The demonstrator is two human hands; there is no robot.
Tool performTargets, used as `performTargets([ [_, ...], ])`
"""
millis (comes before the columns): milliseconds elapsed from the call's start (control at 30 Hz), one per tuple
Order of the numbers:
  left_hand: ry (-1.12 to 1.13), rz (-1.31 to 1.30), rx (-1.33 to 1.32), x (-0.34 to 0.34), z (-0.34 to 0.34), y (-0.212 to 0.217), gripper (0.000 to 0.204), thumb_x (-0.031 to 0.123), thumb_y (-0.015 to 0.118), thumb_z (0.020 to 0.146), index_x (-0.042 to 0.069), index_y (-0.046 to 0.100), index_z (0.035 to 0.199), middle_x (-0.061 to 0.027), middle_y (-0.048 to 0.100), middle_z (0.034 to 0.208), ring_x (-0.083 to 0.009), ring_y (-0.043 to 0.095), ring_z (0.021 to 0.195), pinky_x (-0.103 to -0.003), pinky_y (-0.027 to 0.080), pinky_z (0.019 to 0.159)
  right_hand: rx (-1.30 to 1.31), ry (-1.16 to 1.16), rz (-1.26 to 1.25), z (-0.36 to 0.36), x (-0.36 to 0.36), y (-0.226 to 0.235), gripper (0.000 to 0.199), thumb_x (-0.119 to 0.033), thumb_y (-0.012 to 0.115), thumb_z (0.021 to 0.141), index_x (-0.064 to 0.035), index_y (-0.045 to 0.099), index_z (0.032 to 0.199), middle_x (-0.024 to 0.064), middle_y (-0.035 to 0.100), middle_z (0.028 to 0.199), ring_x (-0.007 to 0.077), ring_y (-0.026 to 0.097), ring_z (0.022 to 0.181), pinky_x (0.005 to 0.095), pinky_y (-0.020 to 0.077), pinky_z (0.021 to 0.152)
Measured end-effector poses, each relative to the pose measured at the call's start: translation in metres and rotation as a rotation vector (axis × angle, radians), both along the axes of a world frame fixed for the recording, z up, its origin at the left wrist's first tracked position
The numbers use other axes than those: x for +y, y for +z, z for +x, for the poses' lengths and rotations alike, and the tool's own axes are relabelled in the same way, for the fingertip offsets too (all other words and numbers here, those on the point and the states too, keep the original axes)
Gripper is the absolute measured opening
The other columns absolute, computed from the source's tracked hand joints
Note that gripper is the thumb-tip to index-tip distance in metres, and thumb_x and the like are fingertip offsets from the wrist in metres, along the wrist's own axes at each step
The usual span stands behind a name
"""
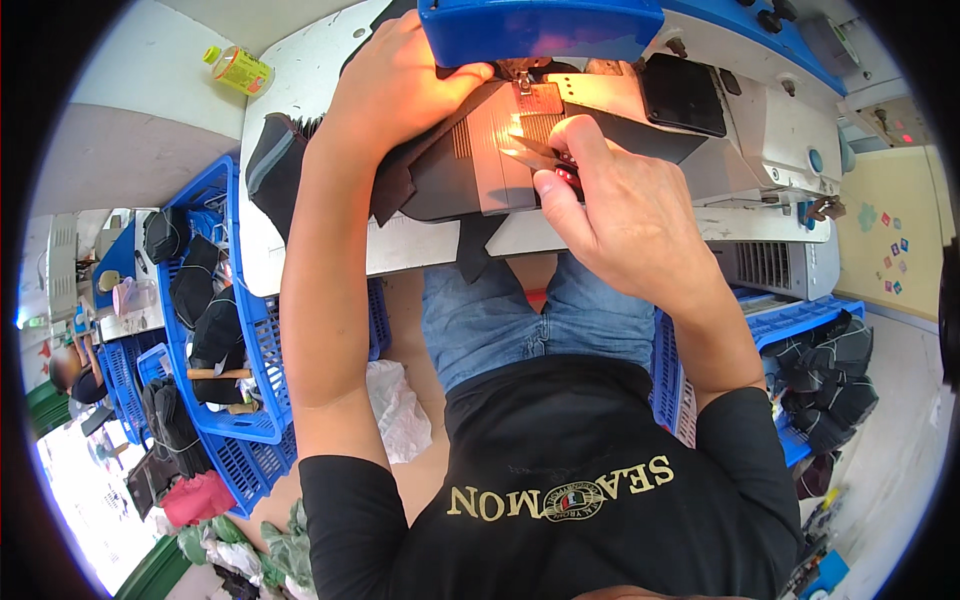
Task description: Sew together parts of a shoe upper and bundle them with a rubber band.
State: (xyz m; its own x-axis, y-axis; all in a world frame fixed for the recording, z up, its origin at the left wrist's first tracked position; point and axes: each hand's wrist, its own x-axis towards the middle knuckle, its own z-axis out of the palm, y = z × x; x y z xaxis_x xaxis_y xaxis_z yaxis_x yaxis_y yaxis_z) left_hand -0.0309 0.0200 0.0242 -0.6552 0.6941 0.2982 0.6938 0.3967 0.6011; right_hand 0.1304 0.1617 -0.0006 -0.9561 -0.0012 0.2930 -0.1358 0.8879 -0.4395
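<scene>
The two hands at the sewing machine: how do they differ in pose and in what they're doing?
The left hand lies flat, palm down, pressing dark fabric under the machine's blue head; the right hand is curled and pinches small metal snips. The left reaches further up the table; the right sits nearer the body. Both work beside the lit needle area.

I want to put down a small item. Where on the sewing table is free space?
Bare white table lies left of the left hand, toward the yellow bottle. Around the needle it is crowded: dark fabric, right hand with snips.
</scene>
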Motion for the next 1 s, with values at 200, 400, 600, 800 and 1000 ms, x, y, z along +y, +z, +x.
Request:
performTargets([
  [200,0.201,-0.195,0.465,-0.028,-0.02,-0.041,0.034,0.03,0.064,0.083,0.014,0.061,0.112,-0.0076,0.062,0.106,-0.0286,0.058,0.1,-0.039,0.049,0.085,0.075,-0.09,0.048,-0.009,-0.004,-0.007,0.02,-0.022,0.058,0.088,-0.0045,0.051,0.096,0.0128,0.062,0.076,0.0329,0.062,0.065,0.0405,0.0478,0.055],
  [400,0.313,-0.04,0.446,-0.04,0.001,-0.045,0.04,0.024,0.071,0.078,0.005,0.062,0.112,-0.0091,0.064,0.107,-0.0261,0.06,0.099,-0.036,0.049,0.084,0.154,-0.195,0.128,-0.03,-0.012,-0.016,0.016,-0.02,0.06,0.085,-0.0055,0.057,0.09,0.0101,0.063,0.077,0.0301,0.062,0.064,0.0381,0.0498,0.056],
  [600,0.275,0.127,0.502,-0.046,0.002,-0.049,0.032,0.01,0.071,0.075,0.007,0.065,0.106,-0.0073,0.066,0.103,-0.0253,0.062,0.094,-0.034,0.05,0.081,0.161,-0.237,0.177,-0.044,-0.018,-0.018,0.014,-0.019,0.061,0.084,-0.0065,0.059,0.088,0.0096,0.062,0.076,0.0289,0.063,0.064,0.0374,0.0505,0.056],
  [800,0.297,0.228,0.393,-0.056,0.01,-0.04,0.021,0.001,0.067,0.079,0.005,0.068,0.1,-0.011,0.067,0.101,-0.025,0.064,0.093,-0.031,0.049,0.083,0.238,-0.165,0.164,-0.049,-0.01,-0.018,0.016,-0.021,0.062,0.083,-0.0059,0.062,0.089,0.0116,0.063,0.067,0.0287,0.063,0.062,0.0386,0.0501,0.057],
  [1000,0.599,0.256,0.51,-0.123,0.011,-0.017,0.019,0.003,0.061,0.082,0.005,0.068,0.099,-0.0133,0.067,0.098,-0.0287,0.062,0.093,-0.035,0.048,0.085,0.183,-0.148,0.057,-0.039,-0.009,-0.014,0.026,-0.025,0.064,0.082,-0.005,0.064,0.099,0.0118,0.066,0.072,0.0299,0.064,0.064,0.0373,0.0504,0.06],
])
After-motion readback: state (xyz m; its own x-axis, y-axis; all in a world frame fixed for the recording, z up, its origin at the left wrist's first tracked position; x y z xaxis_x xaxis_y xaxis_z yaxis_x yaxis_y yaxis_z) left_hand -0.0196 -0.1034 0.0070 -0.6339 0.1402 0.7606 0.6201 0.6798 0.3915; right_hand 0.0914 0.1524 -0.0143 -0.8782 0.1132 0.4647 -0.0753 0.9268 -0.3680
